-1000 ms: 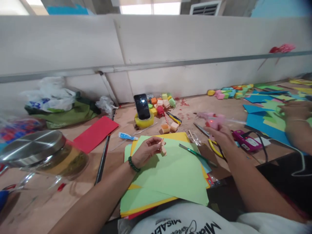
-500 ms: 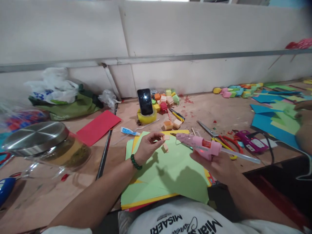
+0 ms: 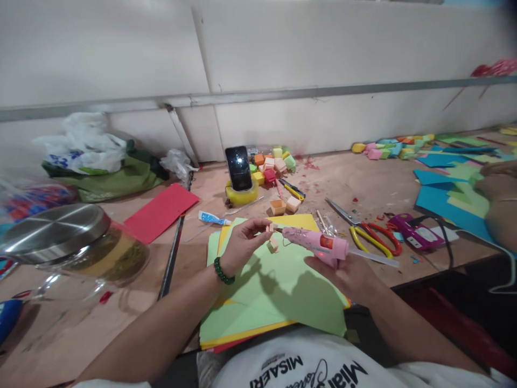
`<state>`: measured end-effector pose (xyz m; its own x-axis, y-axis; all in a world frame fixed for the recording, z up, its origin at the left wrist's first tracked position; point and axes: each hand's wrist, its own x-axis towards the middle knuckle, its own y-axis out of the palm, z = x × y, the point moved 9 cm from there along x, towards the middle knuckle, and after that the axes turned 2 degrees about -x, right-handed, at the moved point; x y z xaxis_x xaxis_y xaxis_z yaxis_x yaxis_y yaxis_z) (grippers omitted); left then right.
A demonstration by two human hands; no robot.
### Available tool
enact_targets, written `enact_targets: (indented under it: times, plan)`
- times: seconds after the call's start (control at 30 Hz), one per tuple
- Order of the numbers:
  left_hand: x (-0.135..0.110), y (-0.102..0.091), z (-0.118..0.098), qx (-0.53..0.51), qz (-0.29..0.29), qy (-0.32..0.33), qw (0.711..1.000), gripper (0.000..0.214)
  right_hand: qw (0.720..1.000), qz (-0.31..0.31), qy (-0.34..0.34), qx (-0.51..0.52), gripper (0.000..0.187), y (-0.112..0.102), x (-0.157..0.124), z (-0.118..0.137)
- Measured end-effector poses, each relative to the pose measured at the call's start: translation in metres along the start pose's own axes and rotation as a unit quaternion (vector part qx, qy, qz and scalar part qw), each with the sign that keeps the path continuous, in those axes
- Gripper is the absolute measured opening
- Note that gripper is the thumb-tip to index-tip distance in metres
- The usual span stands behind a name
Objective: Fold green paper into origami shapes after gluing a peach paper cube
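Between thumb and fingers, my left hand pinches a small peach paper piece. My right hand grips a pink glue gun, a clear glue stick poking from its back. The gun's nozzle is at the paper piece, touching or very close. Just below, another small peach paper piece lies on the stacked green paper sheets. Beyond the stack stand an open peach paper box and a peach paper cube.
Large scissors and a purple device lie to the right. A phone leans on a yellow tape roll, beside several coloured paper cubes. A lidded glass jar stands left. A co-worker's hand is far right.
My right hand has brought the glue gun left, so its nozzle is now at the peach piece in my left hand. The view has shifted slightly.
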<state>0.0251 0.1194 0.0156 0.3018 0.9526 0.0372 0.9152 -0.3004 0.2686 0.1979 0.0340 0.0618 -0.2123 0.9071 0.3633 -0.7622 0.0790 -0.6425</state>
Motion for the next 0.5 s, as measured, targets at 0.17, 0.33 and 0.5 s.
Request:
enact_targets:
  times: [0.17,0.33,0.5]
  plan:
    - [-0.0008,0.0044,0.0024,-0.025,0.015,-0.015,0.999,0.032,1.0,0.016,-0.013,0.02,0.042,0.0033,0.0014,0.0023]
    - [-0.0013,0.005,0.0041,-0.052,0.013,-0.029,0.998,0.031,1.0,0.017,-0.01,0.015,0.041,0.0024,0.0014,0.0036]
    - [-0.0019,0.0061,0.005,-0.06,0.017,-0.044,0.997,0.032,1.0,0.025,-0.019,0.002,0.04,0.0047,0.0042,0.0067]
